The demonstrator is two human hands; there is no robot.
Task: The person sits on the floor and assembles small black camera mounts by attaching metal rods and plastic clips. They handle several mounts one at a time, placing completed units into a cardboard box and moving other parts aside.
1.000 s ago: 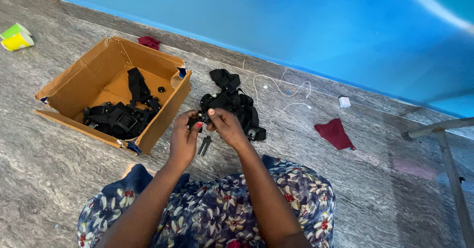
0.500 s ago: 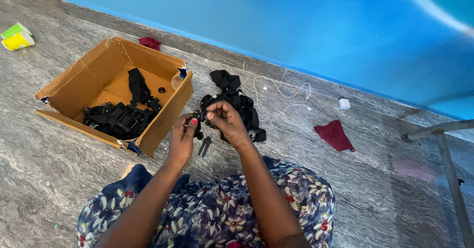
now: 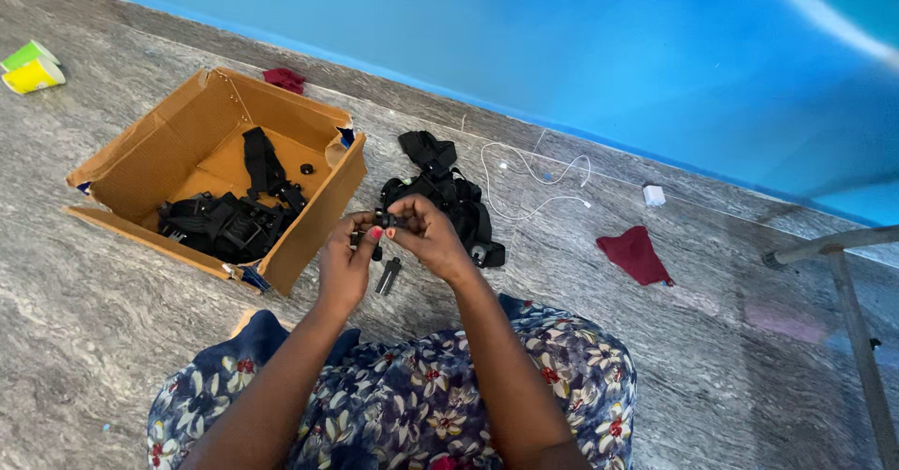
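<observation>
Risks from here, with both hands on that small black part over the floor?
1. The small black part is pinched only by fingertips of the left hand and right hand; a slip may drop it among the black strap pile.
2. The loose white cable nearby might snag.

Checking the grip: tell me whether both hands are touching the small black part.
Touching. The head view shows the left hand and right hand pinching the small black part between their fingertips, with no gap.
</observation>
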